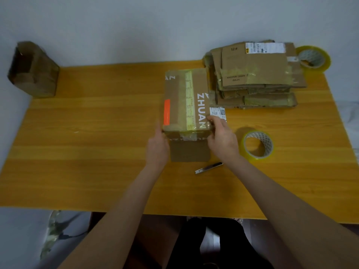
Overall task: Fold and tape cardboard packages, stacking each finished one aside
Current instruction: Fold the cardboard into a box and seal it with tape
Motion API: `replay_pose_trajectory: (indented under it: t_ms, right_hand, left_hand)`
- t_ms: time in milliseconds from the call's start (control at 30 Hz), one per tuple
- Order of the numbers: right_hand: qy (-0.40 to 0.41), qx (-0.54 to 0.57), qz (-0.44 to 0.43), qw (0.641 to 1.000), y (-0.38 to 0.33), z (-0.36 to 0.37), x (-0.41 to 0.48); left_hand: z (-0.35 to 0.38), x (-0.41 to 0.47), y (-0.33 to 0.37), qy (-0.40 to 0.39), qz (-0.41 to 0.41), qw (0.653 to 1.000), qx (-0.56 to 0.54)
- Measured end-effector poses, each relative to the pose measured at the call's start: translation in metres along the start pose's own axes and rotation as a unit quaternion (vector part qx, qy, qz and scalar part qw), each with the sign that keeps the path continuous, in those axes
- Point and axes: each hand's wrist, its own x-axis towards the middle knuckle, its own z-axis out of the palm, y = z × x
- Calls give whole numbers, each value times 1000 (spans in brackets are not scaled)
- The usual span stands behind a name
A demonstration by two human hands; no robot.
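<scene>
Wooden table (pixel 97 152), taped box (pixel 186 100), left fingers (pixel 159 133) flat against it, right fingers (pixel 212 119) gripping its corner

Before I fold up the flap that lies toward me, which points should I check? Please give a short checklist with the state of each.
1. Hold on the brown cardboard box with white lettering: ok; the left hand presses its left side, the right hand grips its near right edge.
2. The near brown flap raised: not ok; it lies flat on the yellow wooden table.
3. Top face taped: ok; a pale tape strip runs along it.
4. The clear tape roll within reach: ok; beside the right hand.
5. Blade of the slim black-and-white cutter retracted: cannot tell.
</scene>
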Motion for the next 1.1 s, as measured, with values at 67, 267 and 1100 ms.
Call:
replay_pose_trajectory:
  t_ms: [67,267,1100]
  right_hand:
    - [-5,82,21,996,-12,5,2]
    - [-33,131,138,981,-26,23,26]
    - [-72,365,215,903,-39,-14,86]
  left_hand:
    - [7,-5,16,-13,-8,999,-47]
    - [22,13,31,-25,-89,991,-99]
    - [-17,104,52,-99,-195,951,-217]
